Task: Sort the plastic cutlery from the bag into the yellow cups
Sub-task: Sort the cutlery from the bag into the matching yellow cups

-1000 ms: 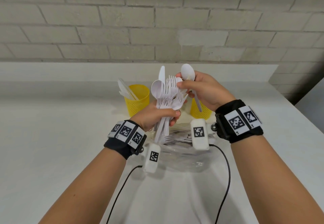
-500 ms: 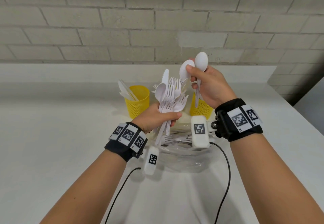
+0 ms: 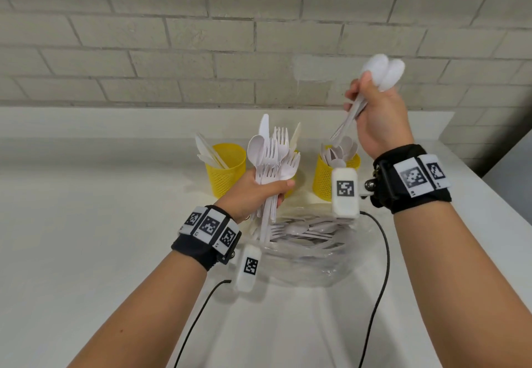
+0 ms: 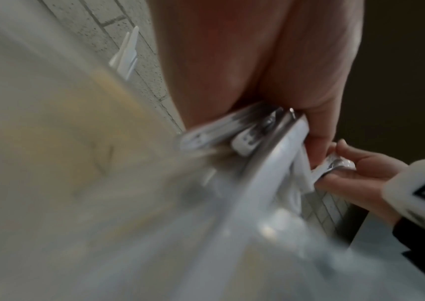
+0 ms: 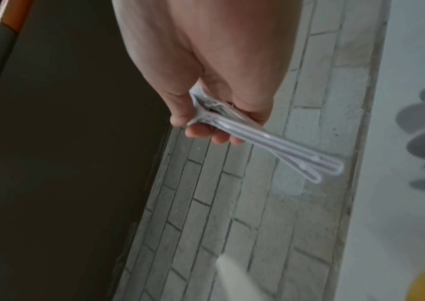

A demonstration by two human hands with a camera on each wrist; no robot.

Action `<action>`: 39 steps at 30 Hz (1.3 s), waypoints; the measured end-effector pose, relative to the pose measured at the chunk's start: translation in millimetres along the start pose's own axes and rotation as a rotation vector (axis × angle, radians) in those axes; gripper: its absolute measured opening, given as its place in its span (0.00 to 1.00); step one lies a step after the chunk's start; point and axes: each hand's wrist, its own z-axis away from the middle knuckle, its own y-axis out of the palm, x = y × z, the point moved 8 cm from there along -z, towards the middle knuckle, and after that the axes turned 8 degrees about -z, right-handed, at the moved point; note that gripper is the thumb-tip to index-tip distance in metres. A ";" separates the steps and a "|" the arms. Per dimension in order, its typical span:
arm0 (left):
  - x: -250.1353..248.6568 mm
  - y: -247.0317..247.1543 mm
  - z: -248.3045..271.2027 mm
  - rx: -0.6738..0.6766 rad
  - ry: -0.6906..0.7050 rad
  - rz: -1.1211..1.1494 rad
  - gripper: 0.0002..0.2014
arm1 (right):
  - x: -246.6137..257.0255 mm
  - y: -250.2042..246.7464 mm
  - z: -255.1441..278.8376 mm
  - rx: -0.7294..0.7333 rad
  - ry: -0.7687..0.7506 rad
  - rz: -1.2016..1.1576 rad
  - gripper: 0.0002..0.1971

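My left hand [image 3: 259,192] grips a bunch of white forks, a spoon and a knife [image 3: 272,154], held upright over the clear plastic bag [image 3: 305,252] of more cutlery. My right hand [image 3: 374,114] pinches two white spoons [image 3: 383,72] by their necks, bowls up, handles pointing down toward the right yellow cup [image 3: 325,177], which holds several spoons. The left yellow cup [image 3: 227,174] holds knives. A middle yellow cup is mostly hidden behind my left hand's bunch. In the right wrist view the spoon handles [image 5: 270,142] stick out past my fingers.
The white counter [image 3: 86,238] runs to a ledge under a grey brick wall [image 3: 172,36]. Black cables [image 3: 380,267] trail from both wrist cameras across the counter near the bag. The counter's right edge [image 3: 489,189] drops off beside the right cup.
My right hand pulled two spoons out of the bunch and lifted them up and to the right, over the right cup. The left hand stayed put with the rest.
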 end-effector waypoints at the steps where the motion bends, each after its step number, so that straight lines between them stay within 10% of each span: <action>1: -0.3 -2.5 0.1 -0.016 -0.001 0.012 0.11 | 1.7 -7.8 -7.9 -0.032 -0.039 0.016 0.03; 16: -2.3 -8.6 -1.0 -0.072 0.004 0.052 0.01 | -91.7 -93.3 -15.5 -0.159 0.237 0.624 0.30; 23: -9.9 -3.7 -2.8 -0.045 0.064 0.064 0.06 | -71.5 -83.7 -14.4 -0.164 0.198 1.016 0.23; 27: -6.3 -9.5 -7.3 -0.122 0.034 0.095 0.05 | -45.8 -31.7 1.0 -0.030 -0.025 0.831 0.16; 32: -2.8 -15.1 -13.3 -0.194 0.025 0.164 0.04 | -74.8 32.6 36.6 0.400 0.273 0.731 0.13; 39: 1.0 -21.3 -7.9 -0.187 0.005 0.191 0.07 | -78.0 35.8 33.9 0.269 0.218 0.531 0.09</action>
